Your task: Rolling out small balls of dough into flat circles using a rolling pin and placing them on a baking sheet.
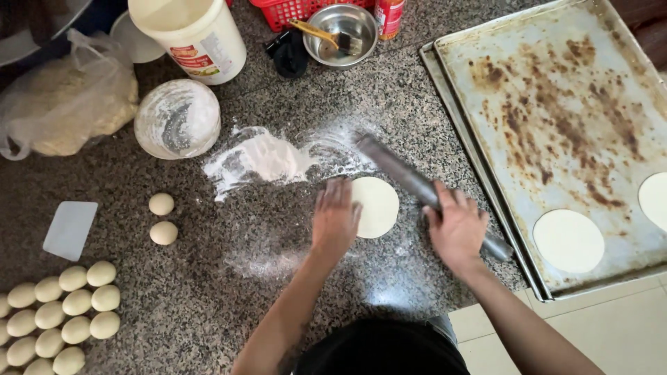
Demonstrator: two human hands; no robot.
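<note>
Closest to the camera, the left hand [335,219] lies flat with fingers together on the left edge of the flattened dough round [377,206], which sits on the granite counter [208,305]. Just right of the round, the right hand [456,226] has its fingers curled around a dark rolling pin [410,182]. Beyond the round there's a flour patch [260,158], further back a steel bowl [343,31]. The baking tray [556,104] is right of it.
</note>
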